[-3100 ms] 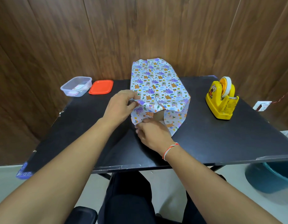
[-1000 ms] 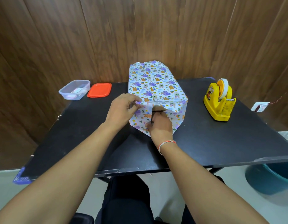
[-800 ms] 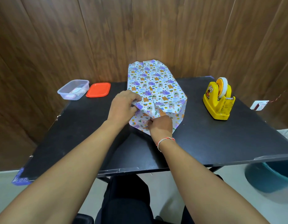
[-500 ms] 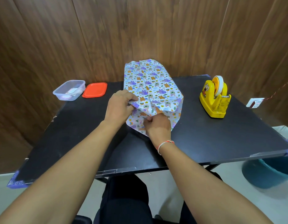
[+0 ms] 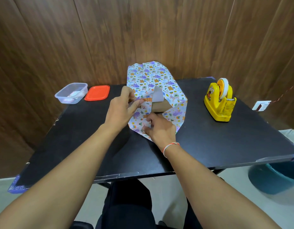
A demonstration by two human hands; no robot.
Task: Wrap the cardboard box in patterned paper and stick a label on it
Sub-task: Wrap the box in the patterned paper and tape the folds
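Looks like a plain room in a home or small office, set up as a craft spot. Shown by dark wood-grain wall panelling [image 5: 93, 38] beyond both hands, a small black table with worn, taped edges [image 5: 225, 146] beneath them, and pale floor tiles below. Also by a yellow tape dispenser [image 5: 219, 103] right of the hands, a clear plastic tub [image 5: 71, 93] and flat orange lid [image 5: 97, 93] to their left.

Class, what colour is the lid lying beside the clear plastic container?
The lid is orange-red, shown best in the head view, right of the container.
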